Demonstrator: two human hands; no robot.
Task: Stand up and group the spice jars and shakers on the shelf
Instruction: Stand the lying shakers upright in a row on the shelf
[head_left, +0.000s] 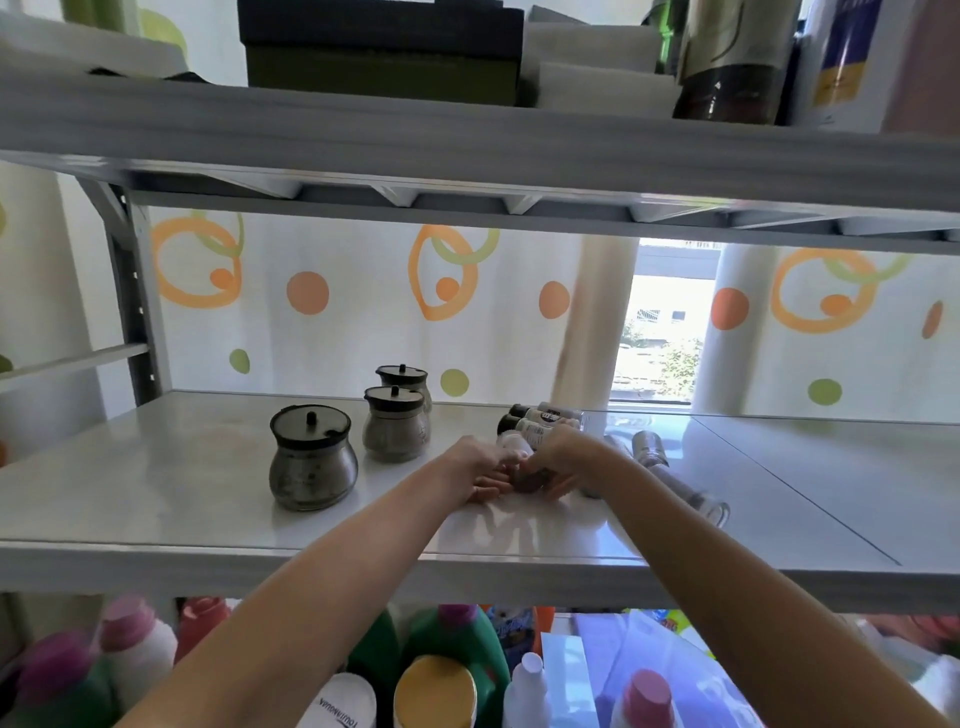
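On shelf (156, 493), left hand (475, 467), right hand (563, 460) holding dark jar (525, 480), bottle labels (543, 428) unreadable

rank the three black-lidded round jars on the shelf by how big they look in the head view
1. front jar
2. middle jar
3. back jar
Nearness to the camera may explain the differences, so their true sizes are unsure.

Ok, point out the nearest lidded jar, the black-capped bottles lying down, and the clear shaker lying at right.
Nearest lidded jar (313, 467): head view, middle of its belly.
Black-capped bottles (545, 417): head view, label of one.
Clear shaker (653, 446): head view, its metal end.
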